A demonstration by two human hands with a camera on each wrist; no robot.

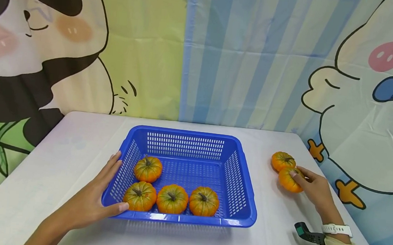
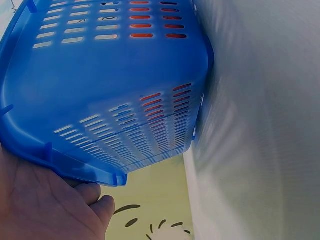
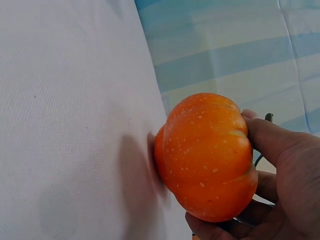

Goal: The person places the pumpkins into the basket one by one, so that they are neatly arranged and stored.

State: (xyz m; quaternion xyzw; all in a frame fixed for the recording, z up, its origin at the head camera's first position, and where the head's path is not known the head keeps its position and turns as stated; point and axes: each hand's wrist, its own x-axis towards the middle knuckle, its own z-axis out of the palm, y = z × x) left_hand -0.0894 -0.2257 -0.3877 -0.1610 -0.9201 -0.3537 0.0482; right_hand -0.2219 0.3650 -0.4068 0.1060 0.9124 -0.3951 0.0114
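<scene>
My right hand (image 1: 312, 188) grips a small orange pumpkin (image 1: 288, 180) at the right of the table, thumb on its top and fingers round its far side. In the right wrist view that pumpkin (image 3: 207, 157) fills the middle, with a shadow on the cloth beside it. Just behind it lies a second pumpkin (image 1: 282, 161). My left hand (image 1: 93, 195) rests at the left front corner of a blue plastic basket (image 1: 192, 165), thumb on the front rim and fingers along the left rim. Inside are several pumpkins (image 1: 172, 199), three along the front and one behind at left.
White cloth covers the table (image 1: 263, 239). A white band (image 1: 337, 229) and a black device (image 1: 308, 234) sit on my right wrist. Printed curtains (image 1: 238, 55) stand along the back and sides of the table.
</scene>
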